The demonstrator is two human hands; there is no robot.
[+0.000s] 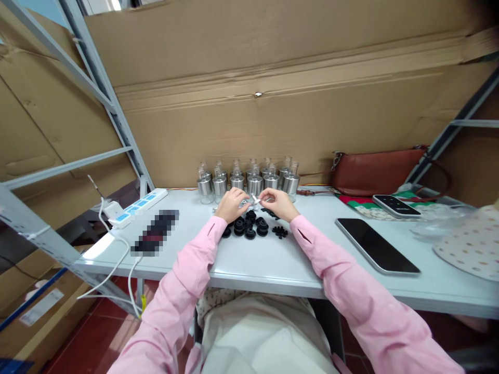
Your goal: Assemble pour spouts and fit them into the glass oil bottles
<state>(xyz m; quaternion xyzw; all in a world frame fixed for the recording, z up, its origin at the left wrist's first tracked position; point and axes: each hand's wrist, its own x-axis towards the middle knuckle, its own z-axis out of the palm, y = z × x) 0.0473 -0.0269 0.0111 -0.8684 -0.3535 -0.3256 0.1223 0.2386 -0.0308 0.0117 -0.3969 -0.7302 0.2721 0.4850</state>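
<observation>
My right hand [279, 204] is closed in a pinch on a small white piece [255, 199], too small to name exactly. Just to the left, my left hand [232, 204] has its fingers curled together close to the white piece; whatever its fingertips hold is too small to make out. Several black round stoppers [250, 232] lie on the table below both hands. Beside them, nearer my right wrist, is a cluster of small black rings [279, 232]. Rows of glass bottles with metal sleeves [254, 184] stand upright just behind my hands.
On the left are a white power strip [138, 208], a pixelated dark object [155, 234] and white cables [128, 244]. To the right lie a black-screened tablet [376, 245], a smaller device [396, 205] and a brown bag [378, 173]. Cardboard [296, 114] walls the back; metal shelf posts flank the table.
</observation>
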